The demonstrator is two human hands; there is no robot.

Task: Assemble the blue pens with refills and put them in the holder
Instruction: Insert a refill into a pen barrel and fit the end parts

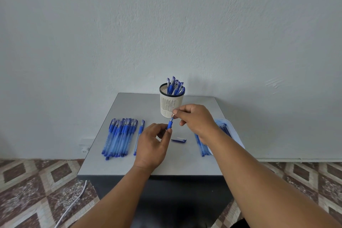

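My left hand (pixel 155 141) grips a blue pen (pixel 169 124) by its barrel above the table's middle. My right hand (pixel 196 118) pinches the pen's tip end between thumb and forefinger. A loose blue cap (pixel 179 140) lies on the table just below both hands. The white slotted holder (pixel 171 104) stands at the back centre with several blue pens (pixel 174 85) standing in it. A row of several blue pens (pixel 119 138) lies at the left, with one single pen (pixel 139 137) apart to its right. Blue refills (pixel 202 145) lie at the right, partly hidden by my right forearm.
The grey table (pixel 185 161) stands against a pale wall. A white tray (pixel 228 127) sits at its right edge beneath the refills. A white cable (pixel 74 203) runs over the patterned floor at the lower left.
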